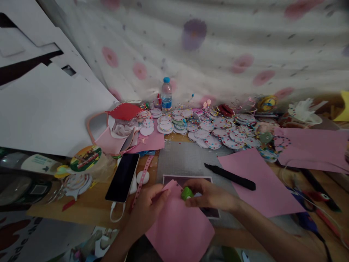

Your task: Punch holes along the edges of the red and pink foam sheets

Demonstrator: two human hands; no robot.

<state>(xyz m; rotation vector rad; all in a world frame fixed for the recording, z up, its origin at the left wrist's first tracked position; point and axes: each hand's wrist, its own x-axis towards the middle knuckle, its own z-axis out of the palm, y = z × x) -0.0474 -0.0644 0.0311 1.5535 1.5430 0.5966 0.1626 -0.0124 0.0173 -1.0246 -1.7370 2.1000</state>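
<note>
My left hand (154, 203) pinches the upper left edge of a sheet of pink paper (181, 233) between thumb and fingers. The sheet hangs over the near edge of the table. At its upper right edge, my right hand (209, 194) is closed around a small green object (187, 193) that looks like a craft punch. Whether the paper sits inside its slot cannot be made out. Beneath the hands, a white-bordered dark card (212, 214) lies on the grey cutting mat (174, 160).
A black craft knife (231, 176) rests across another pink sheet (267, 185) to the right. Decorated paper discs (214, 142) are heaped at the back before a water bottle (166, 96). On the left lie a phone (122, 178), a polka-dot ribbon (143, 178) and plastic bottles (27, 185).
</note>
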